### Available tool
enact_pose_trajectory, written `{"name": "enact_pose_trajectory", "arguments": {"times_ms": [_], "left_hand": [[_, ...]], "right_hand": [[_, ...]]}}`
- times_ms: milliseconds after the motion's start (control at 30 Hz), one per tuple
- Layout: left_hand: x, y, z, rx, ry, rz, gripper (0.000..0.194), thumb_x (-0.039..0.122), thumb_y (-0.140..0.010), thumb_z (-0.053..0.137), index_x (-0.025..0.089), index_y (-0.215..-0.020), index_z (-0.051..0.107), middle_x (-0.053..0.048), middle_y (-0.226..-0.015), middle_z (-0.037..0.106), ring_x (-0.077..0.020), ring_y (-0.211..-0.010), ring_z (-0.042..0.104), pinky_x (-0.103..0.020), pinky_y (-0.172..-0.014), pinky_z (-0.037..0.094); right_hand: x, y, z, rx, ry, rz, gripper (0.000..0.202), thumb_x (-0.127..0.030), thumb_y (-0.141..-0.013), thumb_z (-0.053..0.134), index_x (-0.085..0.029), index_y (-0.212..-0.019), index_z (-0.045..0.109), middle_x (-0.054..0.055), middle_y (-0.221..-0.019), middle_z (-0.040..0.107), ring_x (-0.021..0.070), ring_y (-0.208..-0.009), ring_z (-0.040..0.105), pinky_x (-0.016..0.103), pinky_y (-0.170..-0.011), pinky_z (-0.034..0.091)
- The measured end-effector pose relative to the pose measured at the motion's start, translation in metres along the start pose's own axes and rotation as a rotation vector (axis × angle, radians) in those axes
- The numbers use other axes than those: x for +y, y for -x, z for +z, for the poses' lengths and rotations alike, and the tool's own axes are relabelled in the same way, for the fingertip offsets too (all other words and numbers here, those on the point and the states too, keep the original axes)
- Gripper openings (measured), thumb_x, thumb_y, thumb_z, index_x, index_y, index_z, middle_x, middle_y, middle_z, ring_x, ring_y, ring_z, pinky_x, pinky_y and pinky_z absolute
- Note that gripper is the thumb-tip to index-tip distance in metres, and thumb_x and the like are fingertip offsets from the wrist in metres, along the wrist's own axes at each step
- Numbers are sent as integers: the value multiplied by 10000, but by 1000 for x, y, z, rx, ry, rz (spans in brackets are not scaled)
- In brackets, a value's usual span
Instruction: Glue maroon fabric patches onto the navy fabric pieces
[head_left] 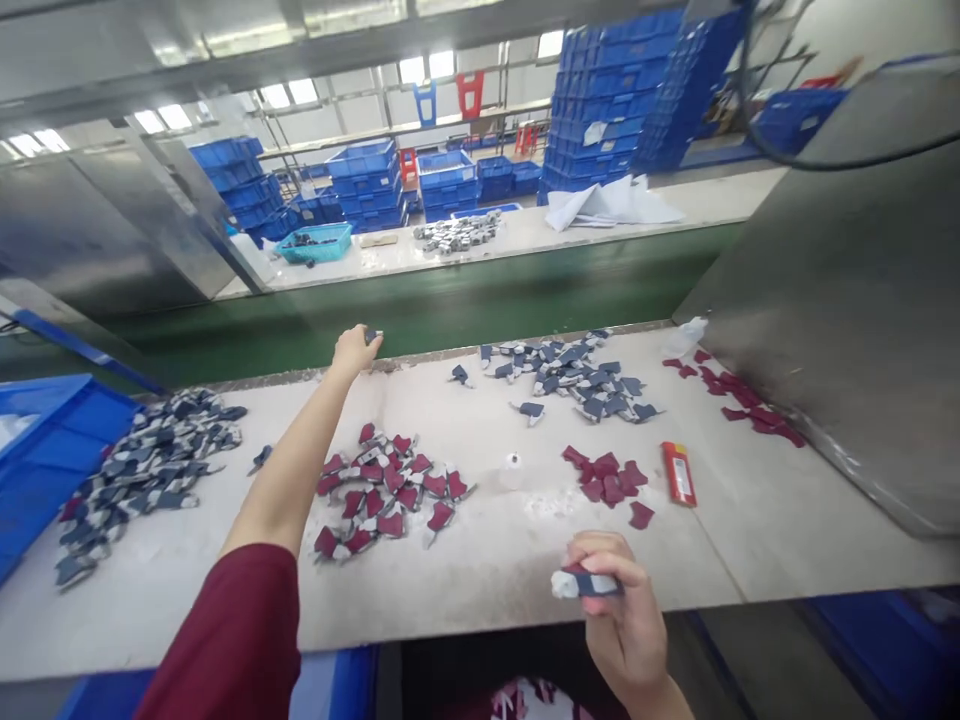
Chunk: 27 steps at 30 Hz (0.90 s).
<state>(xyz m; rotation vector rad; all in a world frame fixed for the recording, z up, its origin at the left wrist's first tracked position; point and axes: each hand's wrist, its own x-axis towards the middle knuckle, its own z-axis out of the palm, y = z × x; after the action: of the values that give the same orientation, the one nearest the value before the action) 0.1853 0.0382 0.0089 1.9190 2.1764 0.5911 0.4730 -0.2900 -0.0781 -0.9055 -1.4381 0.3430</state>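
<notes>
My left hand (354, 352) reaches to the far table edge beside the green conveyor belt (480, 295). Its fingers are closed on a small dark piece (373, 336), mostly hidden by them. Near the front edge, my right hand (626, 615) pinches a small dark-blue and white plastic part (589, 583) with some maroon showing on it. Between the hands lie a pile of maroon and grey parts (390, 490) and a small white round object (513, 461). Loose maroon pieces (606, 476) lie beyond my right hand, beside a red and white box (679, 474).
Blue-grey parts are heaped at the back (574, 375) and on the left (161, 450), by a blue crate (60, 450). More maroon pieces (750, 405) lie along the metal panel (862, 330) on the right. Across the belt stand a turquoise basket (315, 245) and stacked blue crates (600, 100).
</notes>
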Motion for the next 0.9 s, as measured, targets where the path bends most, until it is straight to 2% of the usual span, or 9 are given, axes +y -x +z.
{"name": "enact_pose_trajectory", "arguments": {"times_ms": [100, 233, 333, 433, 567, 667, 733, 833, 900], "left_hand": [[-12, -18, 16, -23, -61, -12, 380, 298, -926, 670, 94, -1245, 634, -148, -1276, 653, -329, -1158, 639, -479, -1002, 511], [-19, -22, 24, -63, -106, 26, 337, 342, -968, 630, 169, -1256, 613, -92, -1284, 626, -259, -1092, 650, -458, -913, 568], [-8, -21, 28, -92, -114, 93, 351, 351, -964, 634, 166, -1261, 609, -98, -1288, 622, -263, -1094, 649, -463, -912, 569], [14, -8, 35, -149, -79, 215, 324, 345, -960, 628, 133, -1204, 653, -82, -1185, 687, -283, -1079, 663, -455, -931, 552], [45, 32, 48, -240, -1, 352, 318, 288, -923, 583, 170, -1195, 697, -52, -990, 786, -267, -1008, 717, -342, -914, 538], [60, 71, 47, -356, 95, 439, 442, 334, -903, 549, 200, -1319, 610, -78, -1047, 791, -263, -970, 737, -366, -878, 566], [67, 102, 37, -371, 160, 493, 461, 362, -913, 510, 184, -1331, 588, -111, -1114, 774, -278, -1019, 724, -401, -891, 569], [75, 160, 12, -288, 257, 514, 405, 429, -945, 471, 184, -1207, 658, -121, -1151, 757, -283, -1030, 710, -413, -896, 567], [79, 205, -6, -338, 380, 492, 387, 467, -963, 456, 198, -1087, 704, -101, -1092, 771, -269, -966, 720, -388, -854, 578]], "right_hand": [[-2, -6, -8, 1, 59, -26, 34, -214, -966, 621, -217, -986, 593, 48, -879, 716, 176, -832, 670, 312, -703, 595], [-4, -11, -10, 44, 137, -41, 148, -75, -919, 631, -209, -975, 659, 75, -1036, 702, 182, -906, 724, 306, -743, 648], [-4, -12, -6, 136, 83, -32, 204, -49, -895, 649, -230, -953, 722, 53, -1023, 621, 188, -918, 737, 281, -695, 667], [-4, -10, -3, 197, -20, -22, 241, -51, -885, 661, -260, -959, 752, 35, -956, 594, 206, -928, 736, 288, -641, 675], [-5, -8, -5, 191, 74, -92, 359, 0, -830, 702, -269, -1065, 736, 39, -944, 617, 225, -935, 737, 315, -644, 688], [-7, -9, -11, 128, 156, -154, 405, 42, -826, 672, -250, -1106, 708, 45, -963, 648, 211, -937, 739, 316, -689, 691], [-9, -9, -14, 100, 190, -178, 411, 55, -831, 648, -245, -1107, 702, 50, -992, 662, 199, -946, 735, 306, -701, 686], [-12, -9, -13, 112, 237, -201, 376, 34, -840, 648, -262, -1058, 722, 39, -983, 647, 190, -948, 722, 318, -706, 677], [-13, -7, -9, 128, 261, -217, 345, 15, -836, 671, -271, -1017, 739, 26, -929, 630, 193, -925, 719, 334, -694, 674]]}}
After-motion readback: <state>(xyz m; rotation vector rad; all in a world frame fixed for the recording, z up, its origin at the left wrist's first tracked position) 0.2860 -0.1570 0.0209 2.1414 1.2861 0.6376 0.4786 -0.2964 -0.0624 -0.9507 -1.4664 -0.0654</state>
